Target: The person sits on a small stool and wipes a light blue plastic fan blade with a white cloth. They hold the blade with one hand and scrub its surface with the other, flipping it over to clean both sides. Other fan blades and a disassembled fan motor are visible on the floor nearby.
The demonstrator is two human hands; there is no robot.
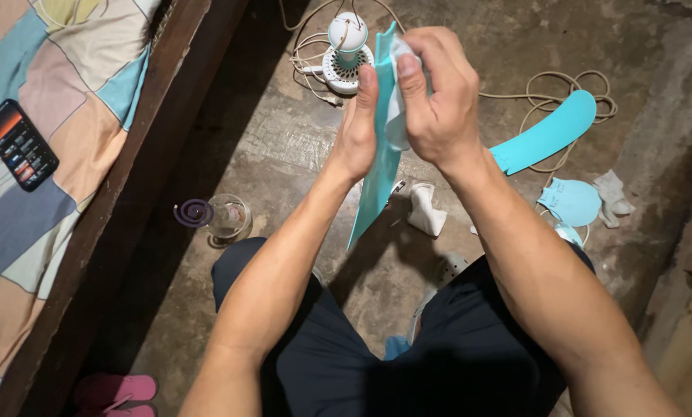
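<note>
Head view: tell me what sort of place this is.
Probably a bedroom floor in a home, used for a fan repair: a patchwork bedspread on a wooden bed frame, bare concrete floor, and a fan motor with loose turquoise blades.

Open concrete floor [284,154] is left between the wooden bed frame [141,154] and the fan motor [347,50]. Passage is narrowed by the mosquito coil [194,212], glass jar [228,218], crumpled cloth [425,208] and loose cord [551,81].

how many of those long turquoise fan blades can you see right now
2. One fan blade is held upright between the left hand and right hand; the other blade lies on the floor at right. More may be hidden.
</note>
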